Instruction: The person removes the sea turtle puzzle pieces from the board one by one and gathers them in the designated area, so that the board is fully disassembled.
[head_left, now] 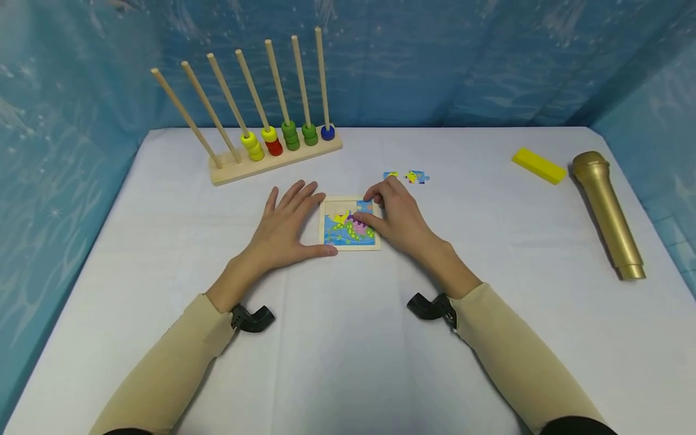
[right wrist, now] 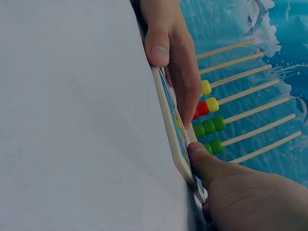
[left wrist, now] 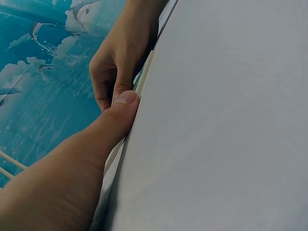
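Head view: my left grip point(head_left: 288, 226), spread apart, touches the framed puzzle point(head_left: 348, 237). My right grip point(head_left: 401, 219) touches it too; whether pinching, I cannot tell.

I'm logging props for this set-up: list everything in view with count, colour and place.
Backdrop: 1, blue, behind and beside
Cloth: 1, white, beneath the props
Rack: 1, pale wood, far left
Pegs: 7, pale wood, on the rack
Beads: several; yellow, red, green, blue; on five pegs
Puzzle: 1, multicoloured, centre
Loose pieces: 2, multicoloured, beyond the puzzle
Block: 1, yellow, far right
Tube: 1, gold, near the block
Left hand: 1, bare, puzzle's left side
Right hand: 1, bare, over puzzle's right side
Sleeves: 2, beige, behind the hands
Wrist mounts: 2, black, at sleeve ends
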A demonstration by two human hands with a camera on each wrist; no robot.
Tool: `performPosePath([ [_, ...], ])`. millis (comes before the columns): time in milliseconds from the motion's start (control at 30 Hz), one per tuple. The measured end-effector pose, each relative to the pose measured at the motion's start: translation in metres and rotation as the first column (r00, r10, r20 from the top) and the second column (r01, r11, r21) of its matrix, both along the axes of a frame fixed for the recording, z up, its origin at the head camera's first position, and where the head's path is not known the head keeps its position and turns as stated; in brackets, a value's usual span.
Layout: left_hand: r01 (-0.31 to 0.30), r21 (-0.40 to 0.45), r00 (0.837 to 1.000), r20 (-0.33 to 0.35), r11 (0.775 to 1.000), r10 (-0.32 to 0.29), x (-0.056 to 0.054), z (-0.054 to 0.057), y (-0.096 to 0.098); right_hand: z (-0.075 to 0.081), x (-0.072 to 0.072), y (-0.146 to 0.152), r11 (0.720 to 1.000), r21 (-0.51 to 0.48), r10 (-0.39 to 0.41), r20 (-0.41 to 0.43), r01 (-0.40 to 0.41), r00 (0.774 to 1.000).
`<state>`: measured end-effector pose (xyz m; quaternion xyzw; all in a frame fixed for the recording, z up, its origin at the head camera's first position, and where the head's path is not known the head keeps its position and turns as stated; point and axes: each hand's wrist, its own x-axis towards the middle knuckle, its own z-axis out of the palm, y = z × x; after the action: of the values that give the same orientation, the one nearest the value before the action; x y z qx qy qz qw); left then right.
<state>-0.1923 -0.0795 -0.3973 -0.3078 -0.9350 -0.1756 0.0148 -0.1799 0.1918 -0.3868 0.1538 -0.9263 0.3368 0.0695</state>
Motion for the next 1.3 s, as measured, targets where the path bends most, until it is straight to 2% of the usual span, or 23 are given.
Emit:
performPosePath([
  [600, -0.008, -0.011, 1.0, 0.013, 1.0, 0.008, 0.003, 0.002, 0.0, -0.003, -0.003, 0.005, 0.993, -0.115, 0.026, 0.034, -0.022, 0.999],
  [833, -0.005, -0.006, 1.0, 0.015, 1.0, 0.005, 0.002, 0.002, 0.001, -0.002, -0.003, 0.007, 0.972, -0.233, 0.016, -0.008, -0.017, 1.0],
  [1000, -0.006, -0.001, 1.0, 0.012, 1.0, 0.006, 0.001, 0.0, 0.0, 0.0, -0.003, 0.012, 0.93, -0.367, -0.051, -0.038, 0.033, 0.998],
  [1133, -0.003, 0.002, 1.0, 0.01, 1.0, 0.003, 0.001, -0.001, 0.001, 0.002, -0.009, 0.03, 0.893, -0.44, -0.128, -0.056, 0.091, 0.99],
  [1200, -0.004, 0.0, 1.0, 0.01, 1.0, 0.004, 0.002, 0.0, 0.001, 0.002, -0.014, 0.045, 0.881, -0.451, -0.191, -0.065, 0.142, 0.98],
  [1300, -0.005, -0.001, 1.0, 0.012, 1.0, 0.005, 0.002, 0.001, 0.001, 0.003, -0.021, 0.069, 0.866, -0.427, -0.318, -0.065, 0.262, 0.946],
])
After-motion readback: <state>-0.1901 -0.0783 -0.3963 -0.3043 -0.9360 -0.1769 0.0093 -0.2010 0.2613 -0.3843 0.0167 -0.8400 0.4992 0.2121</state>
